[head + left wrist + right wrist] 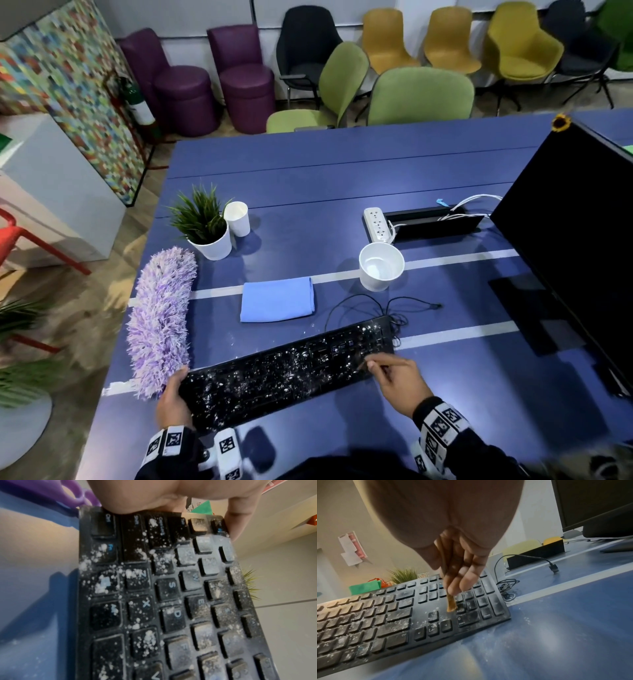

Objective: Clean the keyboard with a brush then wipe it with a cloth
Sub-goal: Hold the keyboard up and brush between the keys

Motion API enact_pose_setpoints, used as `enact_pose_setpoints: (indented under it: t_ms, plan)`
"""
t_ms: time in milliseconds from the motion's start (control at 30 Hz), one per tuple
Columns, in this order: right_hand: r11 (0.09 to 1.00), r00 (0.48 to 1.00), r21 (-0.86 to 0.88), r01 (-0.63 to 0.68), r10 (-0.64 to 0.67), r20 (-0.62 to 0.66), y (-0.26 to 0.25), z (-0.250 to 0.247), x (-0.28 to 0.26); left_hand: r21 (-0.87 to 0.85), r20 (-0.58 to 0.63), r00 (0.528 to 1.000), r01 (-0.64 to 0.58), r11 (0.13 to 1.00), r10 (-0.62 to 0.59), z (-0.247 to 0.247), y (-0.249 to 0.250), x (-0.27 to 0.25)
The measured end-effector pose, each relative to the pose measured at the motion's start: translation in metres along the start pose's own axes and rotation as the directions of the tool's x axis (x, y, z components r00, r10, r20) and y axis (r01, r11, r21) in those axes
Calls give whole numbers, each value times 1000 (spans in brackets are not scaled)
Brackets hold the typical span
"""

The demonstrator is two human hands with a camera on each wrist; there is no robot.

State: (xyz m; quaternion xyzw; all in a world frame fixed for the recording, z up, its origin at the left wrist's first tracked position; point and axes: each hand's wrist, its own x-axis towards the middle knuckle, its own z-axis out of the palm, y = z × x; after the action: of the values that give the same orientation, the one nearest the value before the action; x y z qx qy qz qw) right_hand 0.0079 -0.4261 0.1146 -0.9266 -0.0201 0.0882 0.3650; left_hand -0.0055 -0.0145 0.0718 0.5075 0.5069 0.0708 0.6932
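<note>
A black keyboard [291, 371] speckled with white crumbs lies slantwise on the blue table [342, 178]. My left hand [173, 401] grips its left end, thumb on the Ctrl corner of the keyboard [154, 601] in the left wrist view. My right hand [399, 380] pinches a thin brown brush [376, 363] like a pen. The brush [451, 604] has its bristle tip on the number pad of the keyboard [402, 622]. A folded light-blue cloth [277, 299] lies beyond the keyboard.
A fluffy purple duster [161, 318] lies at the table's left edge. A potted plant [205, 222], a paper cup [237, 218], a white bowl [381, 270], a power strip [376, 224] and the keyboard cable [376, 308] sit behind. A black monitor [575, 240] stands at right.
</note>
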Motion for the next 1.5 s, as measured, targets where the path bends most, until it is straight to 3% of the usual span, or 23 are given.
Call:
enact_pose_setpoints:
  t_ms: [100,300,433,567,667,767,900,1033,1100,1233,1333,1433,1500]
  plan:
    - [1000,997,-16,4,-5,-77,-8,-3,1,-34,-7,1000,14,999,-14,1,2,-4]
    - [999,991,33,5,-9,130,-17,6,4,-56,0,1000,8,998,-8,3,2,-3]
    - [998,999,39,-51,51,8,-14,-2,6,-56,-15,1000,2,998,-3,4,2,-3]
    - [999,979,24,48,-52,199,-17,7,-1,-43,-12,1000,12,999,-13,2,-1,4]
    - [999,997,46,14,-18,77,-11,11,1,-39,-8,1000,18,999,-18,-2,-6,14]
    - [998,987,-29,51,-46,153,-13,10,3,-54,21,999,28,998,-27,-1,-6,12]
    - [991,996,118,57,-65,61,-20,11,1,-72,64,997,46,996,-41,0,-7,13]
    - [991,988,94,97,-107,113,-31,13,3,-73,77,996,45,996,-40,-3,-10,18]
    - [988,991,111,112,-118,56,-28,13,4,-82,70,997,25,996,-20,-4,-12,19]
    - [988,977,118,103,-123,175,-29,18,3,-67,65,998,29,997,-24,-4,-11,17]
    - [988,982,116,98,-115,147,-26,20,3,-30,53,998,39,999,-38,-9,-17,29]
    - [994,967,80,67,-85,241,-26,17,7,13,54,997,46,999,-46,-20,-34,56]
    - [998,981,22,62,-65,185,-27,12,8,30,57,996,65,997,-67,-27,-45,73]
